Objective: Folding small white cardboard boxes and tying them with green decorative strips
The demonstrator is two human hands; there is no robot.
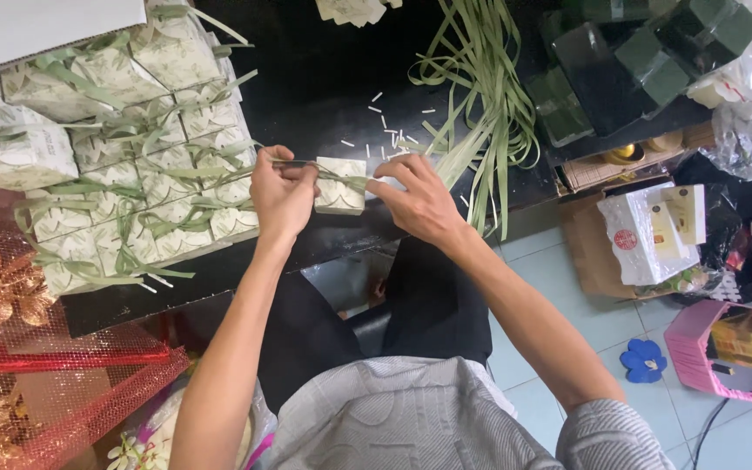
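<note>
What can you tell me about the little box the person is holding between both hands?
The small box is white, squarish and looks like card, with a faint pale-green leaf pattern. It sits at the near edge of the black table, between the hands. A green ribbon runs across its top. The left hand pinches the ribbon beside the box's left side, and the right hand has fingers at its right side. It looks closed. Many similar tied boxes lie just to its left.

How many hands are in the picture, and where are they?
2. The left hand pinches green ribbon beside the small white box; the right hand grips the box's other side. None seem hidden.
</note>
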